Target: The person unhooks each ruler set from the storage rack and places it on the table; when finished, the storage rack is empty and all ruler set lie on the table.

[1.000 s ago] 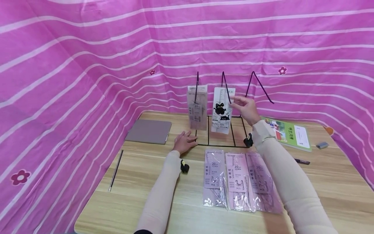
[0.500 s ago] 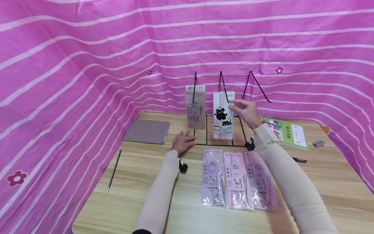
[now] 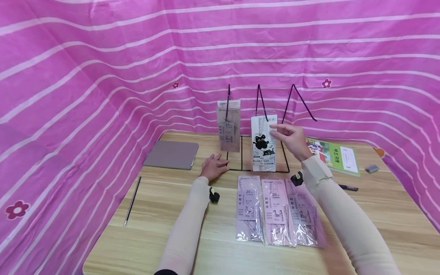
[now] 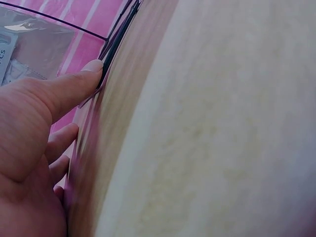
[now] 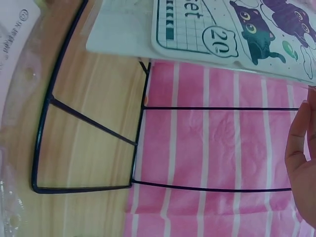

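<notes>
My right hand (image 3: 292, 139) pinches the right edge of a flat ruler set (image 3: 264, 152), a white package with black cats in a clear sleeve. The tip of the middle hook on the black wire rack (image 3: 242, 152) overlaps the package's top. In the right wrist view, the ruler set (image 5: 197, 34) stretches across the upper part, beyond the rack's base. My left hand (image 3: 214, 167) rests at the front left corner of that base, its thumb on the wire in the left wrist view. Grey ruler packages (image 3: 229, 137) hang on the left hook.
Three pinkish ruler packages (image 3: 274, 206) lie side by side before the rack. A grey notebook (image 3: 172, 154) and a pen (image 3: 132, 201) are at left. At right lie a green book (image 3: 335, 156), a grey eraser (image 3: 372, 169) and a dark pen (image 3: 348, 187).
My right hand has drawn the ruler set down and toward me, along the middle hook to its tip. The left hand stays on the rack's corner. The head view has shifted slightly.
</notes>
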{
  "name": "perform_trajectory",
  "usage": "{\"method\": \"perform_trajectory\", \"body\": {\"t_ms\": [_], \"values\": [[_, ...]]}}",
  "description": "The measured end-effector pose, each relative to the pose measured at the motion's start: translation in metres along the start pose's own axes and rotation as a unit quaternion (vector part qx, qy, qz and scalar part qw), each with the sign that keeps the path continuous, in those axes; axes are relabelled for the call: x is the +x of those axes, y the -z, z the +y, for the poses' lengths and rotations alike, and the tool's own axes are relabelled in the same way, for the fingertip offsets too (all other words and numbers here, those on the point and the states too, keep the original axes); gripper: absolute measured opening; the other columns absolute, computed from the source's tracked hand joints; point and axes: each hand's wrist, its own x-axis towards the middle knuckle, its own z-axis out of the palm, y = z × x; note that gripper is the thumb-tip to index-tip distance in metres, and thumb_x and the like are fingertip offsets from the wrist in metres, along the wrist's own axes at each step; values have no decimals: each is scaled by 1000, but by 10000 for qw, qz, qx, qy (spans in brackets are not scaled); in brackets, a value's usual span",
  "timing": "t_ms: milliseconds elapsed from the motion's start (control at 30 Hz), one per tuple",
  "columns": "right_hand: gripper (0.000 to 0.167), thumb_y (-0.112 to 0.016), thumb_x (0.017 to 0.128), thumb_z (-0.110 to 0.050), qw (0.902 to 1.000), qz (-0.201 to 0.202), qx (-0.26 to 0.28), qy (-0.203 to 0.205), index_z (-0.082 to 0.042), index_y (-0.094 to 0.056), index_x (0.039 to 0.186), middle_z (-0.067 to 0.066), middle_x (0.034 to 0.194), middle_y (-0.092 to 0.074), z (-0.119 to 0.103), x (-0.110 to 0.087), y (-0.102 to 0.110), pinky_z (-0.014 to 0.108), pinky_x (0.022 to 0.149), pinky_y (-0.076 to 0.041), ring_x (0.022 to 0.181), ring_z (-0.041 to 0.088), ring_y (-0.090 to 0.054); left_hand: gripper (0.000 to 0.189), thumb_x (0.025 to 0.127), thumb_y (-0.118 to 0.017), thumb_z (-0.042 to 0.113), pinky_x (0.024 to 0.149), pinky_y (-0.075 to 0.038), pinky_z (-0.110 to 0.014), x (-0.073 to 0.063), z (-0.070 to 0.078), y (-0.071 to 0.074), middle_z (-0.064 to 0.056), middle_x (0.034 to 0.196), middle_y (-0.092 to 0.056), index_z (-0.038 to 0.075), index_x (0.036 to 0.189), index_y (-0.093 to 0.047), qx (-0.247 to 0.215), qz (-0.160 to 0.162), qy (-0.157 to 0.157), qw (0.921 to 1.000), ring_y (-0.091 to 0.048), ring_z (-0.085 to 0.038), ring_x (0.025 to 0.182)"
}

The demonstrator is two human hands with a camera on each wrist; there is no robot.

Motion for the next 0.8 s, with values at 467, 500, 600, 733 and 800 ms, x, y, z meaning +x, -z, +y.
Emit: {"method": "perform_trajectory", "body": {"t_ms": [467,500,600,733,800], "values": [[29,-74,89,2,9999,1,-40,102,10,-68,116,3,69,-58,1,-27,0,18,51,-38,57,6,-43,40,95,-70,34,124,-9,-58,0,1,-1,-10,160,-38,18,131,-68,46,16,45,10000,-19,-40,153],[29,-73,89,2,9999,3,-18,138,9,-68,116,4,69,-58,5,-28,0,18,50,-37,57,6,-42,40,94,-70,34,124,-9,-58,0,1,-2,-10,160,-38,18,131,-68,51,21,50,10000,-19,-40,153],[29,-73,88,4,9997,-2,1,238,8,-69,116,4,69,-57,13,-32,2,18,48,-35,55,6,-42,40,94,-70,35,124,-9,-58,1,0,-2,-10,160,-37,19,131,-68,56,6,83,10000,-19,-39,153],[29,-75,88,0,9996,1,25,280,4,-70,117,0,71,-59,12,-37,3,18,48,-37,56,7,-44,40,93,-71,35,124,-9,-57,3,-2,-3,-10,160,-37,20,131,-68,1,1,102,9999,-18,-39,153],[29,-76,88,-2,9996,-2,65,291,3,-71,117,-1,72,-60,11,-39,3,18,50,-38,58,7,-46,40,93,-72,35,124,-9,-58,3,-4,-3,-10,160,-37,20,131,-69,-17,22,84,10000,-19,-39,153]]}}
